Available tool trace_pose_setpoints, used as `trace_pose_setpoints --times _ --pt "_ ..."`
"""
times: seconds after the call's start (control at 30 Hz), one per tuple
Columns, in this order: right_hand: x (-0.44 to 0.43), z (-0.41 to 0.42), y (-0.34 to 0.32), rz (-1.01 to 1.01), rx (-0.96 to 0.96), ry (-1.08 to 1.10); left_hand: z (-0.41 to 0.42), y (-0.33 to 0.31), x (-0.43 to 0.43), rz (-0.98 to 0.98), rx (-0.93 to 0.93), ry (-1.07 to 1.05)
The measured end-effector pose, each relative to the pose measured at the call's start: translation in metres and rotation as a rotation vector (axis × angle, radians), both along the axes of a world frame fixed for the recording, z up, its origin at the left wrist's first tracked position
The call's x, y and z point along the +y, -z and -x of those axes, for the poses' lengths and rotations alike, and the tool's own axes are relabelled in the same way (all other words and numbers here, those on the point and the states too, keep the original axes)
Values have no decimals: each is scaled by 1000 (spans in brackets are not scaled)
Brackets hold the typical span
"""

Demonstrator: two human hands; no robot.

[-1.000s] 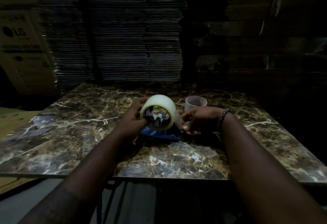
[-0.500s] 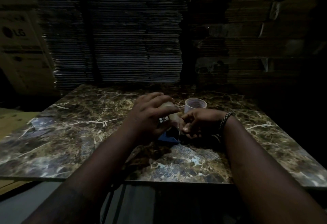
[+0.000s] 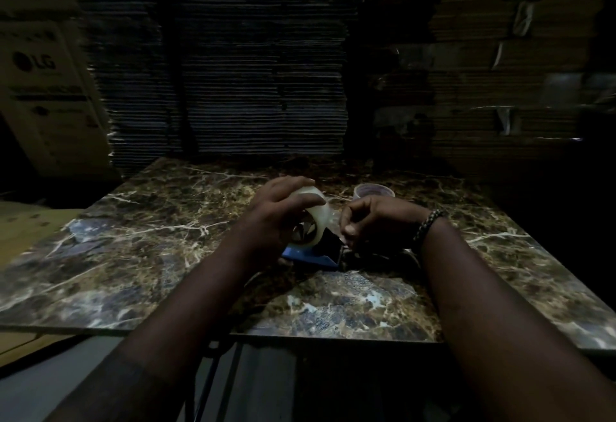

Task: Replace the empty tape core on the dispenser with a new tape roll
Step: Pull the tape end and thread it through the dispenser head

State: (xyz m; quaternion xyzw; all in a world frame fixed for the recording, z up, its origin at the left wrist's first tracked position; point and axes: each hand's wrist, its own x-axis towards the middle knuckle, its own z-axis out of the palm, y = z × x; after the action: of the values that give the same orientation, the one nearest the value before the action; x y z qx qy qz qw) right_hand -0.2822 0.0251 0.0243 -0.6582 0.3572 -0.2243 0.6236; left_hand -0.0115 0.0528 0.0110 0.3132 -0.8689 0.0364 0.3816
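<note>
A clear new tape roll (image 3: pixel 311 221) sits on the blue dispenser (image 3: pixel 311 256), which lies on the marble table (image 3: pixel 150 238). My left hand (image 3: pixel 280 211) wraps over the top of the roll, fingers curled around it. My right hand (image 3: pixel 370 221) is pinched beside the roll's right edge, thumb and fingers closed on what looks like the loose tape end, just above the dispenser's front. The empty tape core (image 3: pixel 373 191) stands upright behind my right hand, partly hidden by it.
Tall stacks of flattened cardboard (image 3: pixel 260 71) rise behind the table. A printed carton (image 3: pixel 50 98) leans at the far left. The table's front edge runs near my forearms, with dark floor and a metal frame below.
My left hand moved from the roll's side to over its top, hiding most of it for a moment. The roll's face shows again now. My right hand stayed pinched at the roll's right edge.
</note>
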Motion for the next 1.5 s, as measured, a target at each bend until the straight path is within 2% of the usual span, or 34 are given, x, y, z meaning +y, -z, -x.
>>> trace_pose_setpoints --times 0.2,0.37,0.67,1.07,1.23,1.4,1.5 --pt "-1 -6 2 -14 -36 16 -3 4 -2 -40 62 -19" --pt "-6 -19 1 -216 -172 71 -15 7 -2 -134 160 -45" --pt "-4 -42 -9 -223 -135 203 -23 10 2 -138 275 -100" --pt "5 -48 -17 -130 -88 303 -26 16 1 -354 383 -192" --pt "4 -44 -14 -101 -68 321 -28 19 -2 -559 498 -139" --pt "2 -39 -13 -128 75 310 -27 25 0 -977 655 13" --pt "1 -31 -10 -91 197 300 -26 27 -3 -963 625 -21"
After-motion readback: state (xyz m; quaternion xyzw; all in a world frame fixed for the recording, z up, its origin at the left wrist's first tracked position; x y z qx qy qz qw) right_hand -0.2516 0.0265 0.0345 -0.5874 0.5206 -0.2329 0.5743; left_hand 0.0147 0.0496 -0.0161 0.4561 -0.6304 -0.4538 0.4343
